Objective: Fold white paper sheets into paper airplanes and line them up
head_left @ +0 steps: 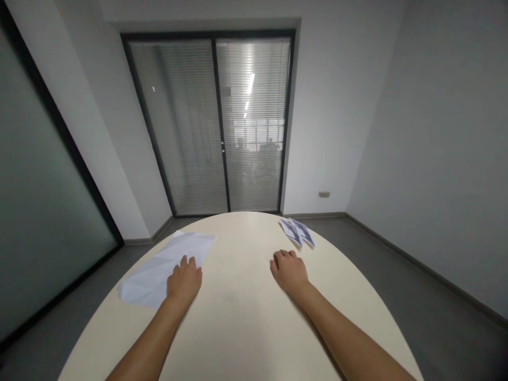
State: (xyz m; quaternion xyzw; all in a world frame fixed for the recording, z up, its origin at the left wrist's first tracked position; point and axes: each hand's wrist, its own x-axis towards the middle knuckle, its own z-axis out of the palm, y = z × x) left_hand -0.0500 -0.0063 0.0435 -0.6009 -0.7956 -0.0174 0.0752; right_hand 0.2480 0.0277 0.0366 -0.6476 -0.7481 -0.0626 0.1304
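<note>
A creased white sheet of paper lies on the left side of the round table. My left hand rests palm down over its right edge, fingers slightly apart and holding nothing. On the other side, my right hand lies palm down on the bare tabletop, its fingers loosely bent with no object visible in them. Just beyond it are two folded pieces of paper with bluish-grey printing, side by side near the table's far right edge. The right hand does not touch them. The undersides of both hands are hidden.
The pale round table has a curved far edge. Behind it stand dark-framed glass doors with blinds. A wall socket sits low on the white wall, and a frosted glass panel is at left. Grey floor surrounds the table.
</note>
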